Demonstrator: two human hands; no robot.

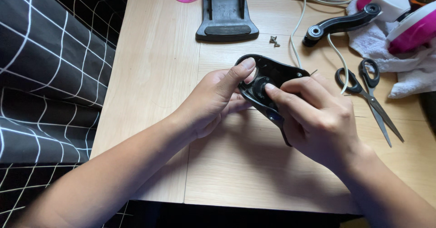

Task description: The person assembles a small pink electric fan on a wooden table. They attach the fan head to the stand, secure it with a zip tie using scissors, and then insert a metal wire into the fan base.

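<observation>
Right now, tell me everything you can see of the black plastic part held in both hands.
The black plastic part is a flat, rounded plate, glossy like moulded plastic, with a round hub near its middle and a small hole near its right edge. It is held tilted above the wooden table. The left hand grips its left side, forefinger over the top rim; the right hand covers its lower end, forefinger on the hub.

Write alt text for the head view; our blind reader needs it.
Two bare hands, left hand and right hand, hold a black plastic part above a light wooden table. Black scissors, small screws and a black base plate lie nearby.
</observation>
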